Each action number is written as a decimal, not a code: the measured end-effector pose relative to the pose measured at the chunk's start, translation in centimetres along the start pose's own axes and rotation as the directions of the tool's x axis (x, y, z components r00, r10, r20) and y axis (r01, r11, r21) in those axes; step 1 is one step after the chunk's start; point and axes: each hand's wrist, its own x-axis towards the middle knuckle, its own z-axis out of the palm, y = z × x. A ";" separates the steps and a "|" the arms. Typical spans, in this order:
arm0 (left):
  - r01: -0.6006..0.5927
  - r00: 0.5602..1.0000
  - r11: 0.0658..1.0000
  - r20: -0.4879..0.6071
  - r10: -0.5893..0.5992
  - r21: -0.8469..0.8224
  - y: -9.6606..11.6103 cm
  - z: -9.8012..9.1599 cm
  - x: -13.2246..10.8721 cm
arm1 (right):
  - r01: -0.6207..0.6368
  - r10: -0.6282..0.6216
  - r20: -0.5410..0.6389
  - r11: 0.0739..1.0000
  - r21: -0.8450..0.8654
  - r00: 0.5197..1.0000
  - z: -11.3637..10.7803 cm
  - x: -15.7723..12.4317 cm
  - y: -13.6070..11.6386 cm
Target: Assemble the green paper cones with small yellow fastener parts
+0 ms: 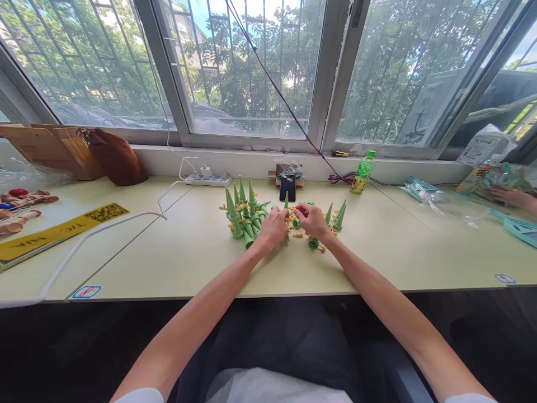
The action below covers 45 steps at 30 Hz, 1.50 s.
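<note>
My left hand [274, 228] is closed around a green plastic cone spike [286, 200], whose tip points up beyond the fingers. Just to its right, my right hand [312, 220] has its fingertips pinched together close to that spike; whatever they grip is too small to make out. Left of my hands stand and lie several green cone spikes [235, 228] with small yellow fittings. More spikes [340, 217] stand to the right, and an open-ended green piece [313, 243] lies below my right hand. A loose yellow peg-like piece [297, 235] rests on the table between my wrists.
Behind the spikes lies a phone [287, 188] against a small cardboard box [272, 174]. A green-capped bottle [363, 173] and a power strip [208, 180] stand near the window. A white cable [92, 230] crosses the left side. Another person's hand [509, 196] is at far right.
</note>
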 end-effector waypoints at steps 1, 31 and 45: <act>-0.005 1.000 1.000 -0.003 0.005 -0.015 0.0 0.0 0.0 | 0.001 -0.001 0.005 1.000 -0.010 1.000 0.0 0.0 0.1; -0.034 0.999 0.991 -0.016 0.032 -0.129 -0.1 0.1 0.1 | 0.041 -0.034 0.104 0.997 -0.064 0.994 0.3 0.0 0.2; -0.002 1.000 0.996 0.001 0.002 -0.091 -0.1 0.1 0.0 | 0.069 -0.061 0.106 0.995 -0.074 0.993 0.2 -0.1 0.0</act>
